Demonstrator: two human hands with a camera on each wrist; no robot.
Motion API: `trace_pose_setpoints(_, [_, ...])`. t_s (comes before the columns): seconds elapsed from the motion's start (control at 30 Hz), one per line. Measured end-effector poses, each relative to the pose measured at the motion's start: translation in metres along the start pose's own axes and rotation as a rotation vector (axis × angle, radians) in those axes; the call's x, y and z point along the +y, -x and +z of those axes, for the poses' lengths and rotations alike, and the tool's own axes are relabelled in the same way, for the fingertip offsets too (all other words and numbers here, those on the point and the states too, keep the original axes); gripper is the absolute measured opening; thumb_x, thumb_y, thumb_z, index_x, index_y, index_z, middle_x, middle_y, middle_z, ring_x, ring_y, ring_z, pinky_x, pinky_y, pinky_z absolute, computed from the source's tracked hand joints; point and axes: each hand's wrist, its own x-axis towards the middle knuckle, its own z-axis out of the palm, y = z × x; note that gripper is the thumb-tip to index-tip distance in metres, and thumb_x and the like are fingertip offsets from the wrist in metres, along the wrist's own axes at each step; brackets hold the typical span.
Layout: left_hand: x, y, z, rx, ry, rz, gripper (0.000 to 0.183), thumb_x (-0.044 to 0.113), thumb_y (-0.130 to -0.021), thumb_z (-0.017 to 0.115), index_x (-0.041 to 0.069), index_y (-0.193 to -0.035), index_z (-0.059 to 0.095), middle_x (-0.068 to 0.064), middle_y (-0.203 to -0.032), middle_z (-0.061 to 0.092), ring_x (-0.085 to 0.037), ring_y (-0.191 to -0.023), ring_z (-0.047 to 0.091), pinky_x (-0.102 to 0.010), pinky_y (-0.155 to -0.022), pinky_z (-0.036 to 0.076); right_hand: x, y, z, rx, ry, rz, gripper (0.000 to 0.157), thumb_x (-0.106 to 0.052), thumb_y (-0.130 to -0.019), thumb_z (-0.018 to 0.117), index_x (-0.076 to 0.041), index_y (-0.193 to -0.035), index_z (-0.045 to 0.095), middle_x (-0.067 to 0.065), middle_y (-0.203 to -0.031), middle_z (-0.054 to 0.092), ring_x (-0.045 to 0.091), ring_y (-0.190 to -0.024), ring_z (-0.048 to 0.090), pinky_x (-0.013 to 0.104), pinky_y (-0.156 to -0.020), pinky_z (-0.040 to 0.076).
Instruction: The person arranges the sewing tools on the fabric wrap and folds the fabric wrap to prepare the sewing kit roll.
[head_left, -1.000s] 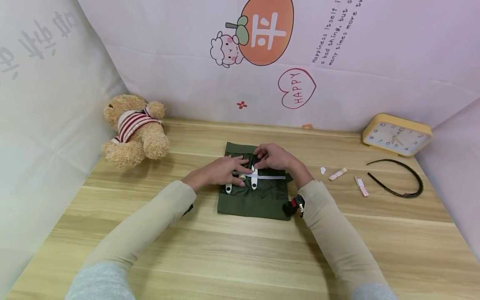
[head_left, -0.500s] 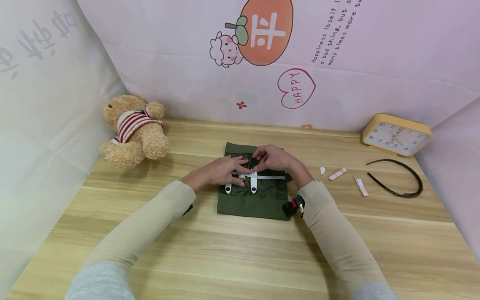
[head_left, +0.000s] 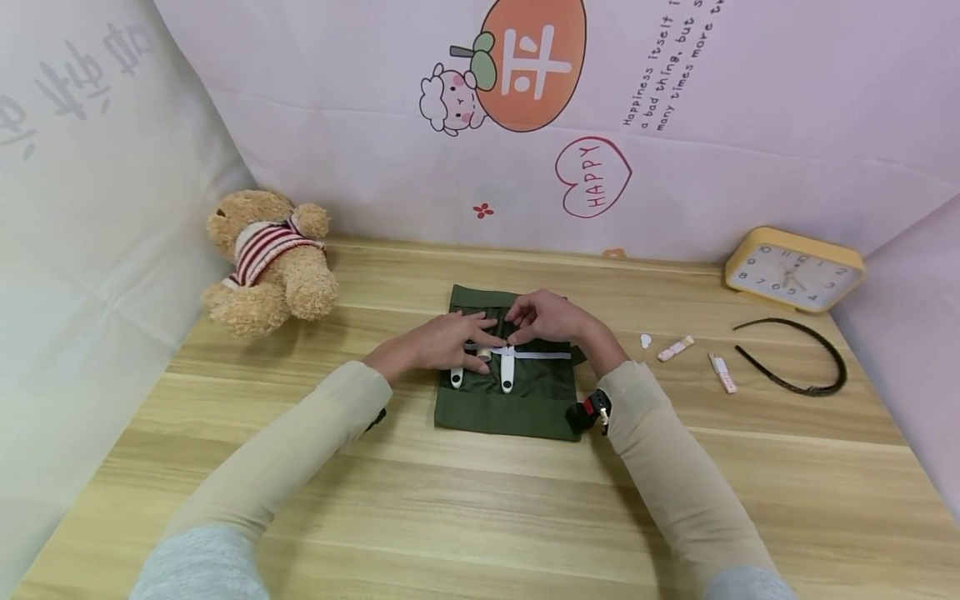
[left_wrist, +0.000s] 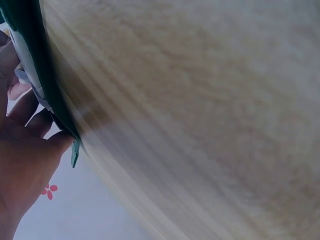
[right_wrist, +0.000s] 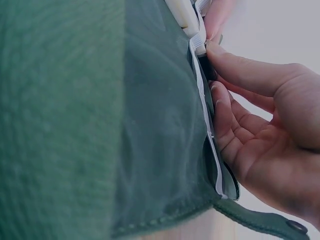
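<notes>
A dark green fabric pouch (head_left: 506, 419) lies unfolded on the table, a white elastic strap (head_left: 543, 356) across its middle. A slim white tool (head_left: 507, 375) with a black dot on its end sits under the strap; its kind is unclear. My right hand (head_left: 551, 315) pinches around the tool's far end at the strap, thumb against it in the right wrist view. My left hand (head_left: 442, 340) rests on the pouch with fingers spread, index finger near the strap. Beneath it, a similar white piece (head_left: 457, 377) and a small pale spool-like item (head_left: 483, 355) are partly covered.
A teddy bear (head_left: 273, 258) sits at the back left, and a yellow clock (head_left: 795, 268) stands at the back right. Right of the pouch lie a small white piece (head_left: 646, 341), two pale hair clips (head_left: 677, 348) and a black headband (head_left: 832, 379).
The white tool has slid slightly toward the person under the strap, its dotted end now lower on the pouch. Both hands have stayed nearly in place.
</notes>
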Motion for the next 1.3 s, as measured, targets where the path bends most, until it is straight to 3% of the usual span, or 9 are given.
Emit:
trace_pose_setpoints(0.2, [0.001,-0.002,-0.001,0.006,-0.015,0.011,0.054,0.033,-0.095,0.073,0.020,-0.145,0.058,-0.010,-0.160,0.037,-0.033,-0.151,0.025,-0.054,-0.119,0.024,0.000,0.003,0.000,0.007,-0.010,-0.007,0.032,-0.009,-0.092,0.076,0.006,-0.120,0.067,0.018,-0.110,0.067,0.028,-0.098,0.064,0.041,-0.086,0.054])
trace_pose_setpoints(0.5, [0.008,-0.006,-0.008,-0.014,-0.027,0.007,0.050,0.031,-0.096,0.073,0.017,-0.143,0.062,-0.011,-0.158,0.040,-0.030,-0.149,0.031,-0.048,-0.119,0.028,0.004,0.014,-0.008,0.100,-0.025,-0.048,0.031,-0.012,-0.095,0.072,0.002,-0.122,0.066,0.016,-0.113,0.067,0.029,-0.101,0.064,0.044,-0.088,0.053])
trace_pose_setpoints(0.7, [0.010,-0.009,-0.011,-0.005,-0.026,0.040,0.051,0.030,-0.097,0.073,0.015,-0.143,0.061,-0.012,-0.158,0.040,-0.033,-0.150,0.028,-0.049,-0.120,0.025,0.004,0.032,-0.023,0.190,-0.006,-0.050,0.032,-0.017,-0.099,0.068,0.002,-0.125,0.065,0.016,-0.115,0.067,0.029,-0.105,0.062,0.045,-0.090,0.050])
trace_pose_setpoints(0.97, [0.014,-0.013,-0.011,0.002,-0.042,0.029,0.051,0.034,-0.099,0.068,0.015,-0.145,0.059,-0.012,-0.159,0.039,-0.031,-0.151,0.025,-0.048,-0.122,0.021,0.023,0.059,-0.041,0.242,0.001,-0.054,0.032,-0.017,-0.100,0.067,0.004,-0.124,0.066,0.018,-0.118,0.066,0.030,-0.107,0.062,0.044,-0.090,0.051])
trace_pose_setpoints(1.2, [0.018,-0.016,-0.007,0.059,-0.068,0.028,0.051,0.041,-0.102,0.061,0.015,-0.146,0.058,-0.011,-0.158,0.042,-0.031,-0.151,0.026,-0.048,-0.122,0.022,0.038,0.085,-0.050,0.290,0.015,-0.051,0.030,-0.017,-0.099,0.069,0.003,-0.121,0.068,0.018,-0.120,0.066,0.030,-0.108,0.063,0.035,-0.088,0.051])
trace_pose_setpoints(1.3, [0.021,-0.018,-0.005,0.075,-0.098,0.024,0.051,0.043,-0.104,0.058,0.015,-0.146,0.057,-0.011,-0.157,0.042,-0.030,-0.151,0.027,-0.046,-0.122,0.022,0.044,0.098,-0.055,0.305,0.053,-0.040,0.029,-0.017,-0.099,0.068,0.003,-0.121,0.068,0.018,-0.118,0.067,0.028,-0.107,0.063,0.036,-0.090,0.051])
